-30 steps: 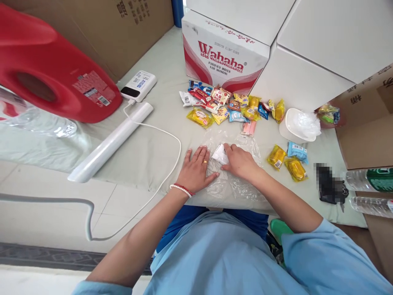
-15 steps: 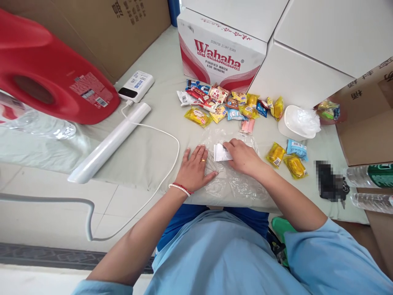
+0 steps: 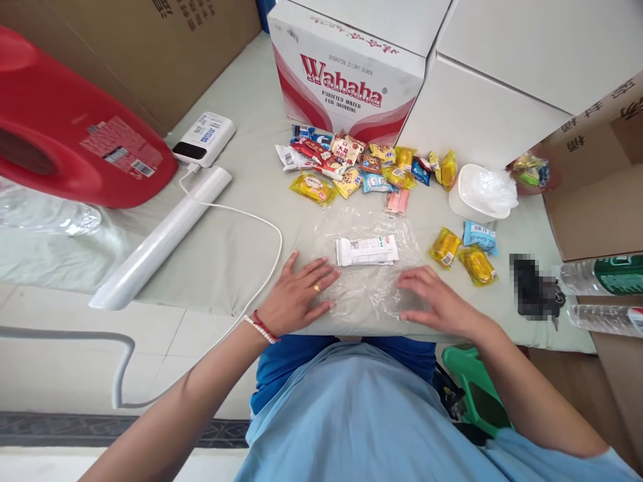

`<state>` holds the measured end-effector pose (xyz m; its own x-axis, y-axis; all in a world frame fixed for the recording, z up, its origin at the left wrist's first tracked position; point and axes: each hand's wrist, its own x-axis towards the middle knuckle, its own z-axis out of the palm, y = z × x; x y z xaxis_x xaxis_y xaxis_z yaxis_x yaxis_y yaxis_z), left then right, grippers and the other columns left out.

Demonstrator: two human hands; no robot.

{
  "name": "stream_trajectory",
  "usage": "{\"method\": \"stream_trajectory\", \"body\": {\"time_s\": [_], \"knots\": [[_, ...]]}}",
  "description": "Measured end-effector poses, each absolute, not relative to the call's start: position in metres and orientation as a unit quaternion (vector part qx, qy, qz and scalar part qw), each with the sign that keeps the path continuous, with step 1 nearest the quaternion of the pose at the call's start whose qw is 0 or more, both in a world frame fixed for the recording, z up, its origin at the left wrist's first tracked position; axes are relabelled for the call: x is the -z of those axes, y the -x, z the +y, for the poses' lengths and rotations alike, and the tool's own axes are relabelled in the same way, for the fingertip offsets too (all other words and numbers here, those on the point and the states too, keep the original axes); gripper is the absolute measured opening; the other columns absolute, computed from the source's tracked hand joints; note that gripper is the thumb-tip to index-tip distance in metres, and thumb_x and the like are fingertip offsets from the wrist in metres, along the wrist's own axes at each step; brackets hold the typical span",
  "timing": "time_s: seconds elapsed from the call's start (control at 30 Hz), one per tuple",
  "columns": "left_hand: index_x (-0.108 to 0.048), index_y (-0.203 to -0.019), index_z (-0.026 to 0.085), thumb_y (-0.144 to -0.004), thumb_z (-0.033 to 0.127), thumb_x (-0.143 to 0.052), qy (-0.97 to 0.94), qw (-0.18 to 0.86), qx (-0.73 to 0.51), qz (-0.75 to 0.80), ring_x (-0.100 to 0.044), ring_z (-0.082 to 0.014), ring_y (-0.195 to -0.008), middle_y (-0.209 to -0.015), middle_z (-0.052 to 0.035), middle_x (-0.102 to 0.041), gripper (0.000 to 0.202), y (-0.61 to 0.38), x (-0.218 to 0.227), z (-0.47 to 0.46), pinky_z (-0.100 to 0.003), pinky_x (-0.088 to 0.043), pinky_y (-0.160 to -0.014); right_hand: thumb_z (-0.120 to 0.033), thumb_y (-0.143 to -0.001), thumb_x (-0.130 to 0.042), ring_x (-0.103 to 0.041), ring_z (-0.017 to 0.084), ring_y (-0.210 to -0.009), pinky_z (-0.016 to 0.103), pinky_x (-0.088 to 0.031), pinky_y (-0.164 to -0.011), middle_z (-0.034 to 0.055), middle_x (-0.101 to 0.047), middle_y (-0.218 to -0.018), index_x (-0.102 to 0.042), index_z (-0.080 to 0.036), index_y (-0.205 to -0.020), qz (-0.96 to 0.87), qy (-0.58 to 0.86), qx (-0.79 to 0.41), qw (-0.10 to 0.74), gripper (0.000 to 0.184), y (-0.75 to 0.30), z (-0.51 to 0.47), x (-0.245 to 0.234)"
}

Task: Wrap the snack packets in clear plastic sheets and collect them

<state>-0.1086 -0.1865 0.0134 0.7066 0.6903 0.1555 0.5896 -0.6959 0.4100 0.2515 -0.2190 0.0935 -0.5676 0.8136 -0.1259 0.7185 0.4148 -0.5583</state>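
Observation:
A sheet of clear plastic film (image 3: 366,292) is spread near the table's front edge. On it lies a white wrapped snack bar (image 3: 368,250), which neither hand touches. My left hand (image 3: 300,292), wearing a ring, rests at the film's left edge with its fingers spread. At the right edge is my right hand (image 3: 433,298), fingers apart and curved, with nothing inside; whether it touches the film I cannot tell. Right of the film lie yellow-wrapped snacks (image 3: 445,248) and a blue packet (image 3: 479,237). A pile of mixed wrapped snacks (image 3: 346,161) sits behind the film.
A roll of plastic film (image 3: 161,239) lies on the left, beside a power bank (image 3: 205,139) with a white cable. A large red jug (image 3: 75,134) stands far left. A Wahaha carton (image 3: 346,80) backs the pile. On the right are a white tub (image 3: 467,195) and bottles (image 3: 593,276).
My right hand has let go of the white snack bar, leaving it on the film, and moved right and toward me. My left hand has shifted slightly left and toward me.

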Motion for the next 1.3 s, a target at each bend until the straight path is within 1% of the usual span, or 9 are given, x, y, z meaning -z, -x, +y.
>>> {"method": "stream_trajectory", "body": {"time_s": [0.1, 0.2, 0.27, 0.5, 0.67, 0.8, 0.97, 1.17, 1.3], "knots": [[-0.052, -0.155, 0.025, -0.092, 0.065, -0.064, -0.914, 0.204, -0.127, 0.327, -0.041, -0.0372, -0.155, -0.161, -0.0169, -0.052, 0.075, 0.12, -0.015, -0.193, -0.069, -0.015, -0.13, -0.046, -0.091, -0.076, -0.055, 0.034, -0.131, 0.058, -0.05, -0.11, 0.0171, -0.06, -0.142, -0.067, -0.027, -0.135, -0.835, 0.475, -0.267, 0.078, 0.049, -0.254, -0.255, -0.065], [-0.072, -0.13, 0.032, -0.099, 0.043, -0.059, -0.912, 0.209, -0.123, 0.332, -0.044, -0.032, -0.154, -0.156, -0.0103, -0.059, 0.035, 0.123, -0.015, -0.193, -0.065, -0.021, -0.13, -0.035, -0.1, -0.063, -0.058, 0.033, -0.128, 0.059, -0.049, -0.108, 0.0136, -0.067, -0.133, -0.076, -0.03, -0.116, -0.838, 0.483, -0.235, 0.092, 0.021, -0.248, -0.266, -0.041], [-0.078, -0.113, 0.031, -0.103, 0.03, -0.052, -0.904, 0.211, -0.139, 0.345, -0.05, -0.0271, -0.149, -0.144, -0.0066, -0.069, 0.028, 0.12, -0.015, -0.191, -0.06, -0.027, -0.13, -0.029, -0.103, -0.056, -0.06, 0.03, -0.124, 0.055, -0.051, -0.105, 0.0113, -0.071, -0.124, -0.077, -0.029, -0.105, -0.84, 0.475, -0.242, 0.105, 0.021, -0.245, -0.259, -0.038], [-0.072, -0.101, 0.026, -0.106, 0.033, -0.045, -0.871, 0.241, -0.205, 0.376, -0.062, -0.0232, -0.135, -0.111, -0.0052, -0.079, 0.028, 0.093, -0.033, -0.163, -0.052, -0.036, -0.125, -0.033, -0.108, -0.044, -0.059, 0.024, -0.101, 0.04, -0.053, -0.093, 0.0118, -0.072, -0.101, -0.073, -0.022, -0.104, -0.859, 0.402, -0.292, 0.124, 0.032, -0.249, -0.189, -0.082], [-0.07, -0.093, 0.023, -0.103, 0.041, -0.045, -0.811, 0.227, -0.282, 0.46, -0.07, -0.0231, -0.099, -0.098, -0.0076, -0.077, 0.032, 0.07, -0.032, -0.121, -0.045, -0.053, -0.103, -0.034, -0.106, -0.045, -0.062, 0.025, -0.102, 0.038, -0.048, -0.097, 0.0111, -0.073, -0.102, -0.073, -0.019, -0.106, -0.863, 0.427, -0.252, 0.093, 0.032, -0.246, -0.113, -0.096], [-0.072, -0.09, 0.022, -0.1, 0.042, -0.049, -0.775, 0.184, -0.287, 0.532, -0.068, -0.0249, -0.093, -0.087, -0.0071, -0.075, 0.032, 0.053, -0.021, -0.095, -0.043, -0.053, -0.092, -0.03, -0.101, -0.05, -0.063, 0.024, -0.101, 0.035, -0.044, -0.098, 0.0109, -0.075, -0.105, -0.077, -0.017, -0.105, -0.867, 0.433, -0.241, 0.05, 0.03, -0.237, -0.065, -0.083], [-0.074, -0.093, 0.021, -0.099, 0.04, -0.053, -0.779, 0.139, -0.225, 0.569, -0.065, -0.0306, -0.1, -0.086, -0.009, -0.073, 0.029, 0.039, -0.013, -0.077, -0.049, -0.05, -0.095, -0.026, -0.101, -0.05, -0.06, 0.024, -0.103, 0.033, -0.041, -0.099, 0.0112, -0.074, -0.106, -0.079, -0.016, -0.106, -0.876, 0.433, -0.21, 0.015, 0.031, -0.23, -0.044, -0.065], [-0.071, -0.118, 0.016, -0.102, 0.04, -0.049, -0.721, 0.024, -0.318, 0.616, -0.053, -0.0375, -0.13, -0.123, -0.0202, -0.064, 0.036, 0.043, -0.026, -0.097, -0.058, -0.041, -0.11, -0.029, -0.1, -0.053, -0.056, 0.027, -0.108, 0.036, -0.04, -0.099, 0.0132, -0.073, -0.106, -0.08, -0.016, -0.108, -0.888, 0.429, -0.168, -0.004, 0.031, -0.233, -0.038, -0.058], [-0.07, -0.126, 0.027, -0.103, 0.033, -0.049, -0.791, -0.006, -0.286, 0.541, -0.055, -0.0352, -0.138, -0.127, -0.0137, -0.07, 0.032, 0.032, -0.04, -0.138, -0.06, -0.035, -0.114, -0.033, -0.102, -0.053, -0.055, 0.026, -0.105, 0.037, -0.038, -0.103, 0.0125, -0.071, -0.101, -0.081, -0.016, -0.106, -0.901, 0.407, -0.151, -0.007, 0.032, -0.233, -0.026, -0.053]]}}
